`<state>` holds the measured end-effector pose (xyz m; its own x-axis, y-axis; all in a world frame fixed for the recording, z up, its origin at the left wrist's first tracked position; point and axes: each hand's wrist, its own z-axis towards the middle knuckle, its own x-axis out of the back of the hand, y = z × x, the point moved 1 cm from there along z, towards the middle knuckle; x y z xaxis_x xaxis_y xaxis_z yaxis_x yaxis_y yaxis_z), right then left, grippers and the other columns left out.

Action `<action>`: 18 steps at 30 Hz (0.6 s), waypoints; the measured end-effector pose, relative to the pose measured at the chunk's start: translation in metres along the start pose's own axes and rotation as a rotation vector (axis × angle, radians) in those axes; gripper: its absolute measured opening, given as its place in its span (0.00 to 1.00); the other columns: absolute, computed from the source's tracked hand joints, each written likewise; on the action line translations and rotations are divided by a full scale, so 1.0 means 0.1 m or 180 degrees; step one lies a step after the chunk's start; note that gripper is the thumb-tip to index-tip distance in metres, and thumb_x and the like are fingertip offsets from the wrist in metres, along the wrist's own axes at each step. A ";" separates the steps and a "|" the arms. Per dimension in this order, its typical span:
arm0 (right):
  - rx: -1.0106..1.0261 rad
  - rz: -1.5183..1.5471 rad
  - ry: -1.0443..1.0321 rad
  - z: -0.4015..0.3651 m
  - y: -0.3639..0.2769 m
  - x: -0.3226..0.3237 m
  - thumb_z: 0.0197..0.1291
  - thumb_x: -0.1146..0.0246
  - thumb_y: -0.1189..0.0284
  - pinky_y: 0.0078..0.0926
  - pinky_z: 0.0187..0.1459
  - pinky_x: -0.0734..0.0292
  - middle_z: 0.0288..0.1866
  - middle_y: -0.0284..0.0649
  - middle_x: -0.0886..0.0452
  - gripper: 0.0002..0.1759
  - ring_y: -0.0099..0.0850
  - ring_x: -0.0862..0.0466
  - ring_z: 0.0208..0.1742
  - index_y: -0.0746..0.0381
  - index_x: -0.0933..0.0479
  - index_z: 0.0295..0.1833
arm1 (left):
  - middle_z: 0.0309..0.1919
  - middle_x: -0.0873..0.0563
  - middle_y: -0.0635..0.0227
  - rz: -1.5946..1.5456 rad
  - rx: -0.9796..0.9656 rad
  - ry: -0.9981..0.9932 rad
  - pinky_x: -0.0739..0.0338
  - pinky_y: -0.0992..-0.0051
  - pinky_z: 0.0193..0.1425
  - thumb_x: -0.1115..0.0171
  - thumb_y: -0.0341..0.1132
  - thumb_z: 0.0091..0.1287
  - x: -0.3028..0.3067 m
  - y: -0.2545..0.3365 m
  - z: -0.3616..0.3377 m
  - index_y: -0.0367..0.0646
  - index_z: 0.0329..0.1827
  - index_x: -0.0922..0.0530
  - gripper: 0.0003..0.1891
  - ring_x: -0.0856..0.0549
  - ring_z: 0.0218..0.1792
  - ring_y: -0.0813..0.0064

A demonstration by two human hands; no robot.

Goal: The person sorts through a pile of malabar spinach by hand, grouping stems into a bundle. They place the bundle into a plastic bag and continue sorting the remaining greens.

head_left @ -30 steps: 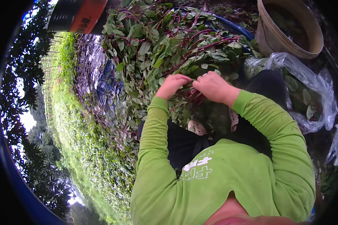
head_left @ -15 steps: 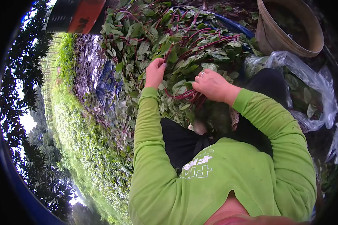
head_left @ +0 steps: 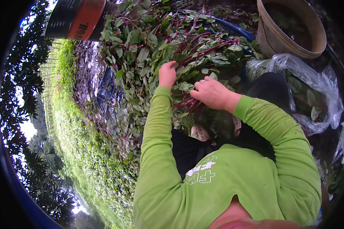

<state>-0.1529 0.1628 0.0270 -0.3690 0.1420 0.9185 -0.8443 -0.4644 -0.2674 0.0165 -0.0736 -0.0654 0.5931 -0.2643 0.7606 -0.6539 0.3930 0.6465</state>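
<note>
A heap of red-stemmed leafy greens [head_left: 143, 55], looking like Malabar spinach, spreads in front of me. My left hand [head_left: 167, 74] reaches into its near part, fingers closed in a pinch at the end of a red stem; the fingertips are partly hidden. To its right and a little nearer my body, my right hand [head_left: 214, 94] is closed around a bunch of red stems [head_left: 190, 103]. The stem ends stick out below the palm, with leaves around them. Rings show on the right hand's fingers.
At the upper right stands a deep tan bucket [head_left: 267, 36]. Beside my knee lies a clear plastic bag [head_left: 313, 72] with leaves inside. A black and red drum [head_left: 86, 19] is at the upper left. Blue sheeting [head_left: 233, 27] shows under the heap. My shoes [head_left: 200, 132] are close below.
My left hand has moved right, closer to my right hand. The right hand has shifted slightly left and down, still gripping the bunch. The view has tilted a little.
</note>
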 end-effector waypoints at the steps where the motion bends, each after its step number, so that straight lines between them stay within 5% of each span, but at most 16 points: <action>1: -0.0011 0.0024 -0.0058 0.00 0.01 -0.01 0.59 0.39 0.71 0.36 0.48 0.26 0.37 0.39 0.20 0.06 0.37 0.16 0.41 0.56 0.24 0.42 | 0.46 0.11 0.59 0.0356 -0.0241 0.0225 0.19 0.67 0.56 0.26 0.36 0.67 -0.06 0.01 0.11 0.40 0.60 0.14 0.20 0.13 0.46 0.68; 3: -0.0071 0.0049 -0.0186 0.00 0.05 -0.03 0.58 0.38 0.71 0.36 0.48 0.27 0.37 0.38 0.20 0.08 0.37 0.16 0.41 0.56 0.24 0.44 | 0.51 0.14 0.55 0.1059 -0.0728 0.0682 0.19 0.60 0.60 0.24 0.38 0.64 -0.19 0.06 0.25 0.44 0.63 0.16 0.24 0.15 0.51 0.60; 7: -0.0293 -0.0081 -0.0222 -0.03 0.08 -0.01 0.58 0.38 0.71 0.35 0.48 0.26 0.37 0.37 0.20 0.08 0.36 0.16 0.42 0.57 0.24 0.44 | 0.55 0.21 0.60 0.1627 -0.0041 0.0571 0.21 0.56 0.61 0.20 0.42 0.58 -0.18 0.45 0.37 0.59 0.65 0.16 0.29 0.20 0.58 0.53; 16: -0.0140 -0.0253 0.0112 0.04 0.14 0.00 0.57 0.38 0.71 0.34 0.52 0.25 0.40 0.35 0.17 0.04 0.33 0.15 0.46 0.56 0.18 0.34 | 0.60 0.21 0.63 0.2432 -0.0272 0.0239 0.28 0.48 0.66 0.21 0.48 0.58 -0.14 0.49 0.40 0.58 0.51 0.13 0.19 0.24 0.65 0.56; 18: -0.0068 -0.0287 0.0212 0.05 0.13 -0.01 0.57 0.38 0.71 0.34 0.52 0.25 0.41 0.36 0.18 0.04 0.32 0.15 0.47 0.56 0.18 0.35 | 0.62 0.22 0.64 0.2443 0.0214 0.0145 0.30 0.44 0.67 0.23 0.50 0.60 -0.15 0.51 0.36 0.58 0.51 0.13 0.18 0.25 0.66 0.56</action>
<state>-0.1616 0.1524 0.0245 -0.3156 0.2405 0.9179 -0.8831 -0.4285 -0.1913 -0.0427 -0.0810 -0.0414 -0.0202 0.0978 0.9950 -0.9161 0.3969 -0.0576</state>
